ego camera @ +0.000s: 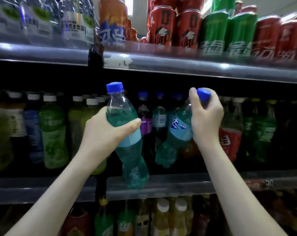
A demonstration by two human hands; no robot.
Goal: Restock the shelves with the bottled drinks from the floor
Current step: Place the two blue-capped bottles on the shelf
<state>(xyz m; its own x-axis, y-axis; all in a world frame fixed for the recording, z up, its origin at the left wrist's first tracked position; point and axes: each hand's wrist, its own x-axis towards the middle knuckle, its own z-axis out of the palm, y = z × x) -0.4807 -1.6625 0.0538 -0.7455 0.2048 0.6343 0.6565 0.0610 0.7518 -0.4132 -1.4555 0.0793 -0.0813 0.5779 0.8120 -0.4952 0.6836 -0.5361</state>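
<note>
My left hand grips a blue-capped bottle of teal drink round its middle, upright and slightly tilted, its base in front of the middle shelf's front edge. My right hand grips the neck of a second teal bottle just under its blue cap. That bottle leans with its base pointing down-left into the middle shelf, among blue-capped bottles standing further back.
The middle shelf holds green drink bottles at left and red and green soda bottles at right. The top shelf carries cans and wrapped water packs. More bottles stand on the shelf below.
</note>
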